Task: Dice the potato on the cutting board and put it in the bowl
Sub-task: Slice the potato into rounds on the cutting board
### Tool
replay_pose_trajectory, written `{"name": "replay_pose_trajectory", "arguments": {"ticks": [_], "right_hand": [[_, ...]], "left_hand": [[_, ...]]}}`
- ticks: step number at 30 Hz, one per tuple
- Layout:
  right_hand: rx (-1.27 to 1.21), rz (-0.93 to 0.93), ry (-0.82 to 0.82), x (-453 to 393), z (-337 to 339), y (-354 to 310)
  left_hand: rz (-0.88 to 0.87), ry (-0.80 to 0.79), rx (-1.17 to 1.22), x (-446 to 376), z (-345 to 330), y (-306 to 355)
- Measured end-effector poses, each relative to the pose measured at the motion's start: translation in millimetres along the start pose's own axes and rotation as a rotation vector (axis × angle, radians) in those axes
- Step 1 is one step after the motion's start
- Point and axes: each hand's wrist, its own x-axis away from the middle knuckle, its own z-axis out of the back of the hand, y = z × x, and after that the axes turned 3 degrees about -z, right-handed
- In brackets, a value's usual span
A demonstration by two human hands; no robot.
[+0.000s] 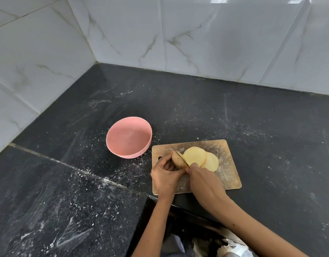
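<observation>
Black speckled stone makes up your countertop [197, 108], dusted with white streaks and specks, and it meets grey-veined white wall tiles [215, 38] in a corner at the back. A seam in the stone runs diagonally across the near left part of the surface.

Your wooden cutting board [228, 173] lies flat on the counter, its surface scored and whitened; a hanging hole shows at its left end beside your left hand. A pink bowl [129, 139] stands on the counter just left of the board's far left corner, close to it, and nothing is seen inside it.

The potato [177, 161] sits on the left half of the board. Your left hand [165, 175] grips its remaining uncut end, fingers curled round it from the left side. Two round pale slices [195, 156] lie flat and overlapping just right of that piece, the farther-left one partly covering the other.

Your right hand [204, 179] is closed round the handle of a knife [179, 155]; the handle itself is hidden in your fist. The thin blade runs from your hand up and to the left, set into the potato between the held end and the slices. No diced pieces are visible on the board.

Below the counter edge, dark fabric and a crumpled pale plastic bag [234, 245] show.
</observation>
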Motion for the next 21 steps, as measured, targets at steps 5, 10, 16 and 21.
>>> {"name": "replay_pose_trajectory", "arguments": {"ticks": [5,10,16,21], "right_hand": [[-0.006,0.009,-0.054,-13,5,-9],[-0.004,0.009,-0.065,-2,3,-3],[-0.022,-0.007,-0.087,-7,10,-4],[-0.049,0.017,-0.098,-6,10,2]], "left_hand": [[0.043,0.039,0.049,1,-3,3],[0.033,0.010,0.034,2,2,1],[0.045,-0.111,0.004,2,10,3],[0.087,-0.187,0.049,0,28,2]]}}
